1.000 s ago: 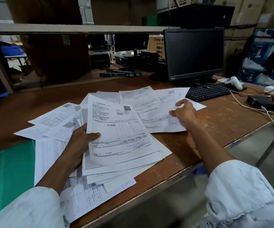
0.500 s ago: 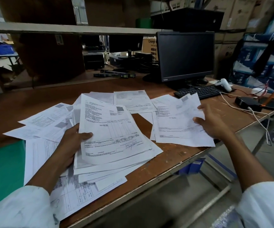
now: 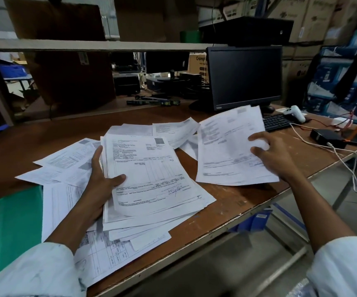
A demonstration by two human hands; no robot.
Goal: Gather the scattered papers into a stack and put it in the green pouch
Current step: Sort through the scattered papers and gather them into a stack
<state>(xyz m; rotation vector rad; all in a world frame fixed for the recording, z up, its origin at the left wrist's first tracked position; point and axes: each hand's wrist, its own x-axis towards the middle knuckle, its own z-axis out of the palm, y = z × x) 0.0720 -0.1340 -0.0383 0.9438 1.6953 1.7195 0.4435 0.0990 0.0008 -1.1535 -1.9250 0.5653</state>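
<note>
Over on the far left, the green pouch is laid flat at the desk edge, loose sheets just beside it. The uneven stack is gripped by the left hand, thumb on top, so bottom pages could easily be slid off the front edge. Further right, lifted sheets are pinched in the right hand and could get creased if dropped on crooked.

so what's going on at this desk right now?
A person is sorting paperwork at a wooden desk. The left hand grips the stack, thumb on top. The right hand holds a few lifted sheets beside it. Other papers lie scattered; the green pouch lies at the left, untouched.
</note>
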